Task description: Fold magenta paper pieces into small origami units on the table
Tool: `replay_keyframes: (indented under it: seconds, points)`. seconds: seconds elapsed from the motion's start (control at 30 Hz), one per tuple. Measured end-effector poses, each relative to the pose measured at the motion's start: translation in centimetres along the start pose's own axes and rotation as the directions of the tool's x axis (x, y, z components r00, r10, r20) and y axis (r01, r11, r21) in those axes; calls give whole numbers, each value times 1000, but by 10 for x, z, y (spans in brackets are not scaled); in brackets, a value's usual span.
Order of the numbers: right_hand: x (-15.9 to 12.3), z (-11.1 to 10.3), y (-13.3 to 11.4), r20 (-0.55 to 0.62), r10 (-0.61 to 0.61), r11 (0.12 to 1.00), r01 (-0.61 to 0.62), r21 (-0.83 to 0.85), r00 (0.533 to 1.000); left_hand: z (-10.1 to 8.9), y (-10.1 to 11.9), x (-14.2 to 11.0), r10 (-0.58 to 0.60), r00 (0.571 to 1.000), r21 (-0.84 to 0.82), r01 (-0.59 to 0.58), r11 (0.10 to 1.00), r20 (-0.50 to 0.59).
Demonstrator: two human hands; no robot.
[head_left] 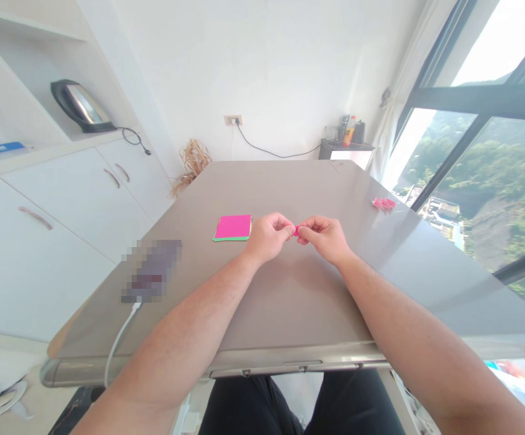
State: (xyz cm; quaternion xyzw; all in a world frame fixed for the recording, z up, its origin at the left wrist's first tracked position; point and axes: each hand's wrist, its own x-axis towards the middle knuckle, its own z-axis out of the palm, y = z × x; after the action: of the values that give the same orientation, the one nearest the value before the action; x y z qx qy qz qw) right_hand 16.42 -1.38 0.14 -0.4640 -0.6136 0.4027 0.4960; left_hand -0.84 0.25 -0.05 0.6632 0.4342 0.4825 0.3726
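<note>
Between my two hands is a small folded piece of pink paper [296,231], mostly covered by fingertips. My left hand [271,234] pinches its left end, thumb against forefinger. On the other side my right hand [322,235] grips the right end in the same kind of pinch. Both hands are just above the grey table [289,296], close together. A stack of square paper sheets [234,227], bright pink on top with a green edge showing below, lies just left of my left hand. Several folded pink paper pieces [383,203] sit near the table's right edge.
At the left of the table lies a blurred-out phone-like object [156,269] with a white cable [119,335] running off the front edge. An electric kettle [81,107] stands on the left shelf. Bottles [349,131] stand on a small cabinet behind, and a window is at right.
</note>
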Motion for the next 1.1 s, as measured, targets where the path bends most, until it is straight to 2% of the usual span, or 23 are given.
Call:
replay_keyframes:
  seconds: [0.13, 0.27, 0.4, 0.6, 0.7, 0.87, 1.1]
  points:
    - [0, -2, 2, -6, -4, 995, 4, -101, 1000, 0, -1, -2, 65, 997, 152, -69, 986, 27]
    - [0, -4, 3, 4, -25, 986, 25, -168, 1000, 2, 2, -4, 95, 993, 196, -107, 975, 65]
    - [0, -4, 3, -12, -18, 982, 16, -189, 1000, 3, 4, -4, 111, 993, 172, -117, 978, 46]
    - [4, -3, 10, 15, 10, 999, -10, -39, 1000, 0, 0, 1, 105, 994, 134, -104, 986, -1]
    - [5, -3, 9, -15, 24, 997, -25, -78, 1000, -1, -2, 2, 80, 997, 146, -81, 986, 12]
    - [3, -3, 4, -3, 45, 993, -45, -110, 999, 0, 2, 0, 81, 996, 140, -84, 987, 29]
    - [3, -3, 2, 20, 7, 992, -5, -127, 1000, 3, -1, 2, -2, 1000, 46, 1, 999, 8]
